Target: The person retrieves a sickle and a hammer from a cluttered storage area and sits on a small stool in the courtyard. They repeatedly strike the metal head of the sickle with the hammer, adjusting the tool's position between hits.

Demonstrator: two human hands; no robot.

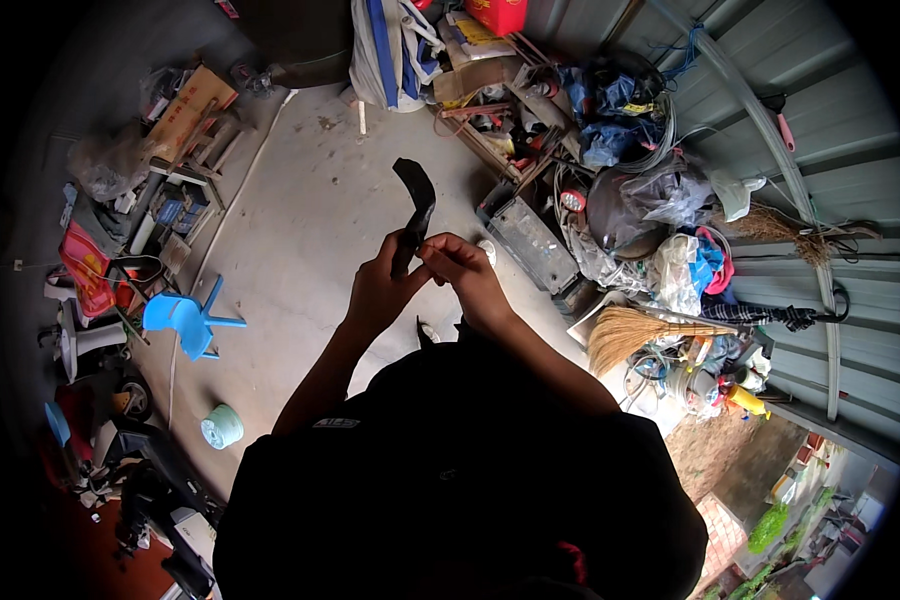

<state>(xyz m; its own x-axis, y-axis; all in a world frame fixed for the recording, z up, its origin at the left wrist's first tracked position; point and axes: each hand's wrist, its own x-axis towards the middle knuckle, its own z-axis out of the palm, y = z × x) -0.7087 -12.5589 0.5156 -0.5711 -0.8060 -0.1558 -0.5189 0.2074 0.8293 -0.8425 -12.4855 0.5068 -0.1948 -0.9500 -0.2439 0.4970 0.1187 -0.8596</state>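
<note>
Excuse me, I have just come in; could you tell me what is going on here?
A person in dark clothes has a dark curved strip in the left hand, its free end pointing up and away. The right hand is pinched close beside its lower part; whether it grips the strip is hard to tell. Both hands are above the concrete floor, with a blue chair to the left and a straw broom to the right.
</note>
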